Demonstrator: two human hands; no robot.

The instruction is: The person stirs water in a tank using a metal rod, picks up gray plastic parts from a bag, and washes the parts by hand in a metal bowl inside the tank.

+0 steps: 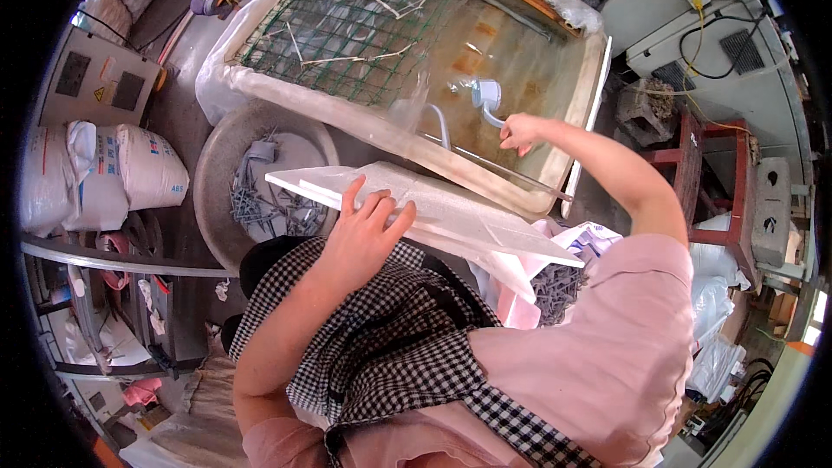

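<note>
My left hand [368,217] grips the near edge of a white foam board [468,208], fingers bent over its top. The board lies tilted across my lap. My right hand [523,133] is closed around the light-blue handle of a small round-headed dipper or strainer [488,94]; which of the two I cannot tell. Its head is over the shallow water in a pale, plastic-lined tank [364,124]. Green netting [342,26] with white strips on it spans the tank's left part. A curved pale-blue tube [440,124] stands by the tank's near wall.
At left, a round grey tub [212,182] holds many small grey plastic parts [286,204]. White sacks [152,165] stand beyond it. More grey parts [559,290] lie under the board's right end. A red stand [737,182] and concrete blocks [771,208] are at right.
</note>
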